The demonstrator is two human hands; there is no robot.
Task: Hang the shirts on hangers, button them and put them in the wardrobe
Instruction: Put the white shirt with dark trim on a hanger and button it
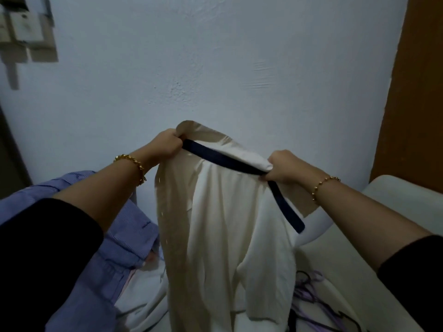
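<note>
Entry: both hands up, in front of the wall (215,68).

We hold the cream shirt (223,224) up by its collar. Left hand (166,143): the fingers are curled tight, fist clamped round one end of the collar. Right hand (284,167): the fingers and thumb pinch the other end of the collar, along with the navy band (225,160) that lines it. The band runs taut from the left hand across to the right hand, then drops below the right hand along the shirt's edge. The collar fold stands just above the line between the two hands. The rest of the cream shirt hangs loose below and between the hands; its lower edge runs out of view.

Blue shirt (115,236): it lies crumpled below the left hand, partly hidden by the forearm and the black left sleeve (48,236).

Hangers (311,291): a tangle of purple and black ones lies well below the right hand, just beside the hanging cloth, on a white surface (395,200). We cannot tell whether the cloth touches them.

Wrists: left bracelet (134,164) and right bracelet (324,185), both gold beads. The black right sleeve (412,271) is pushed up the forearm.

A brown panel (419,92) stands above and to the right of the right hand. A blurred pale box (24,32) sits on the wall high above the left hand.
</note>
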